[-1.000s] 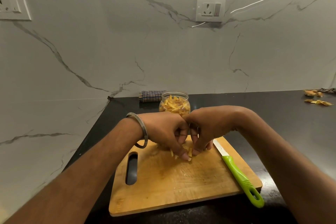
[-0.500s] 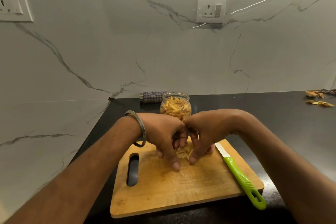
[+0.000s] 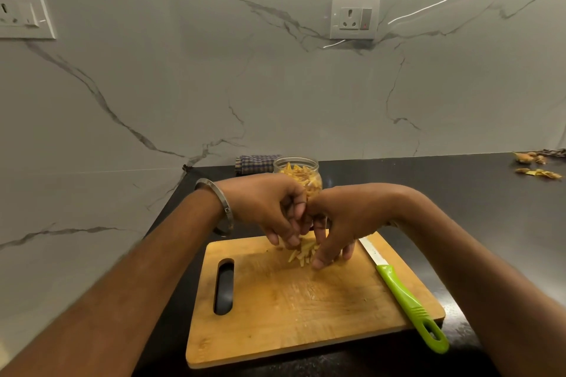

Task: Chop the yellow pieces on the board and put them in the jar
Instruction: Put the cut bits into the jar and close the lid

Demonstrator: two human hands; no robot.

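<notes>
- Head view: the left hand (image 3: pixel 269 208) and right hand (image 3: pixel 343 223) meet over the far edge of the board (image 3: pixel 275 315), fingers curled inward around a small heap of yellow pieces (image 3: pixel 301 254), cupping them together.
- The knife (image 3: pixel 404 294) lies idle along the board's right edge, so chopping looks finished.
- The jar (image 3: pixel 298 173), just beyond the board's far edge, already holds many strips; this last handful remains to go in.

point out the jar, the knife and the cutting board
jar (image 3: pixel 295 164), head view, on its glass rim
knife (image 3: pixel 407 300), head view, on its green handle
cutting board (image 3: pixel 291 321), head view, on bare wood near the front
</notes>
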